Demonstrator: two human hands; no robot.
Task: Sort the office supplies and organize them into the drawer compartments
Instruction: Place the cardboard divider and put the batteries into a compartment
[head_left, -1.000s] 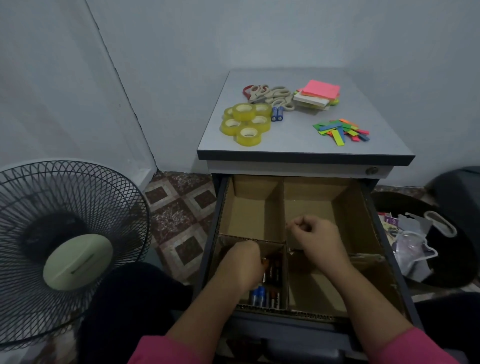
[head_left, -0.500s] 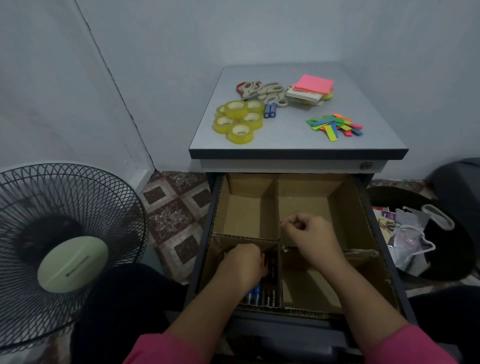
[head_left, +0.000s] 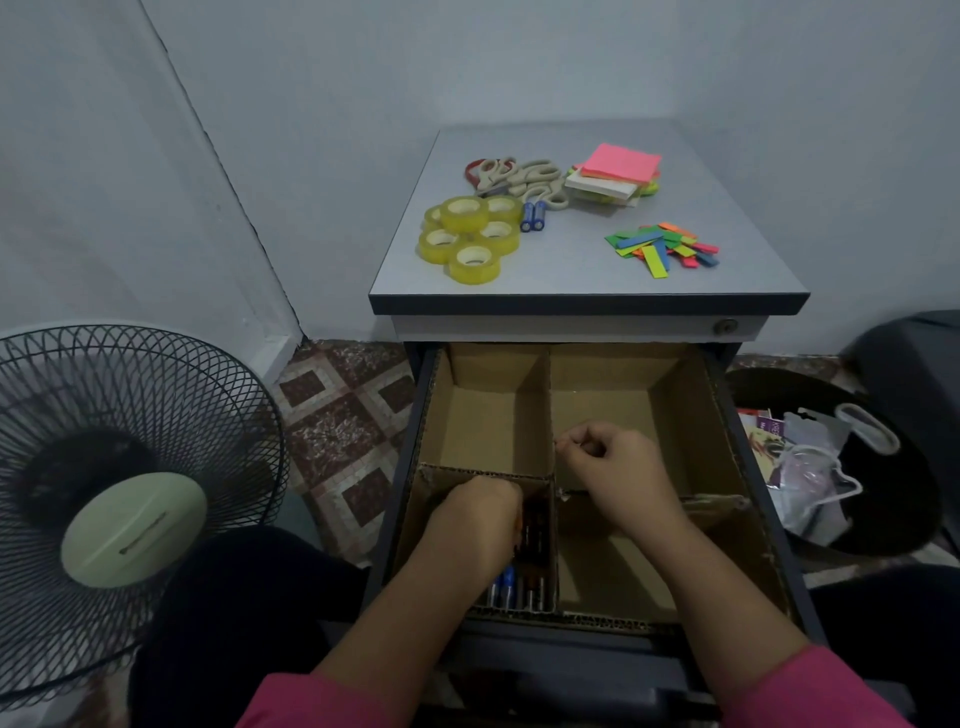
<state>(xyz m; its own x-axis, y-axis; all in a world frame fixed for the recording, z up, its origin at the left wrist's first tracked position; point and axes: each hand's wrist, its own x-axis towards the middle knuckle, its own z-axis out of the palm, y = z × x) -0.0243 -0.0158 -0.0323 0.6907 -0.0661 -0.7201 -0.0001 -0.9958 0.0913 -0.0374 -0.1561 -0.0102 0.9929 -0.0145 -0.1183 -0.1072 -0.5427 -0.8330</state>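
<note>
Fan (head_left: 124, 499) left, patterned floor tiles (head_left: 343, 426), black bin (head_left: 852, 467) right

No text can be read with certainty; white lettering on a small purple card (head_left: 773, 423) at right stays illegible.

1. We see the open drawer (head_left: 727, 415) at lower centre, split by cardboard into four compartments.
2. Batteries (head_left: 511, 587) lie in the near-left compartment.
3. On the cabinet top, upper centre: yellow tape rolls (head_left: 470, 236) clustered at left, two more batteries (head_left: 534, 216) just beside them, scissors (head_left: 514, 176) behind, sticky notes (head_left: 615, 174) stacked at right, coloured strips (head_left: 662, 247) scattered in front.
</note>
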